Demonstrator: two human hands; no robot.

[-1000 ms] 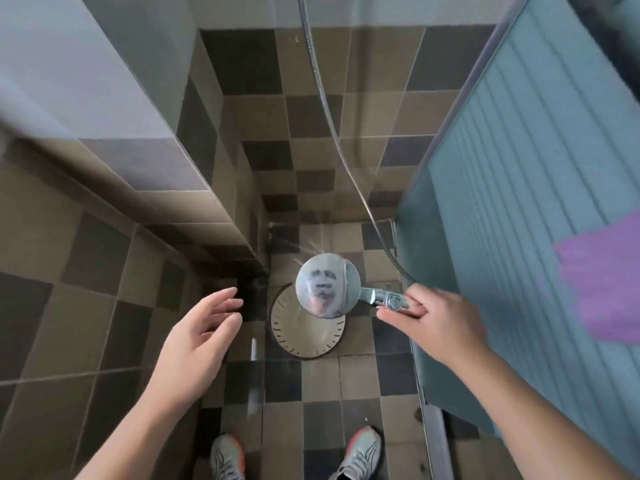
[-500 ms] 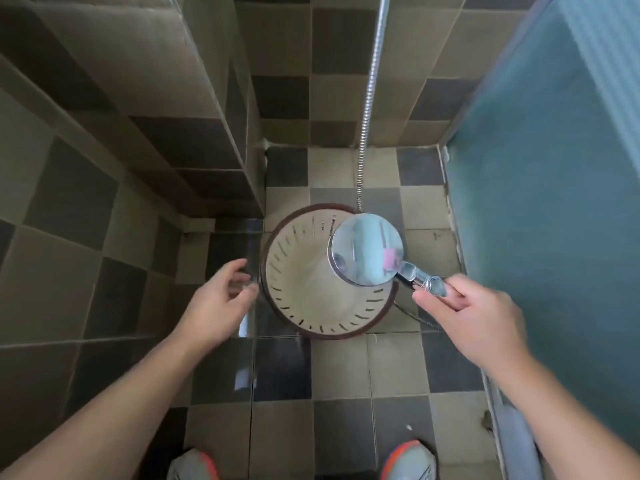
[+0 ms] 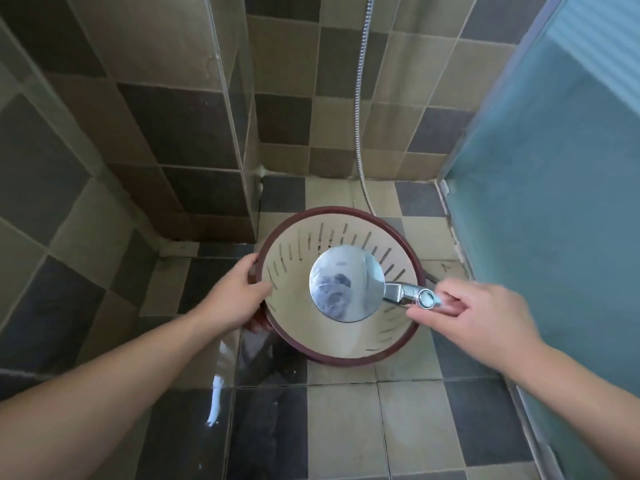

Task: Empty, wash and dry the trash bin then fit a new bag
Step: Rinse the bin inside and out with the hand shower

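Standing on the tiled floor (image 3: pixel 408 427) at the centre of the frame, the bin (image 3: pixel 332 355) is seen from above: a round, cream-walled bin with a dark red rim and slits in its wall. It is set near the corner where the chequered walls (image 3: pixel 173 133) meet, with a frosted glass panel (image 3: pixel 554 202) at the right of the frame.

The bin's rim is gripped at its left side by the left hand (image 3: pixel 232 299), the thumb laid over the edge into the bin and the fingers curled down the outside. The shower head (image 3: pixel 346 284) is held over the bin's opening, its chrome back turned up toward the camera. Its handle (image 3: pixel 412 295) is held by the right hand (image 3: pixel 485 317), right of centre, with the fingers curled round it; that hand is blurred, so the exact grip cannot be told. A metal hose (image 3: pixel 358 116) is seen hanging down the back wall from the top of the frame toward the bin.
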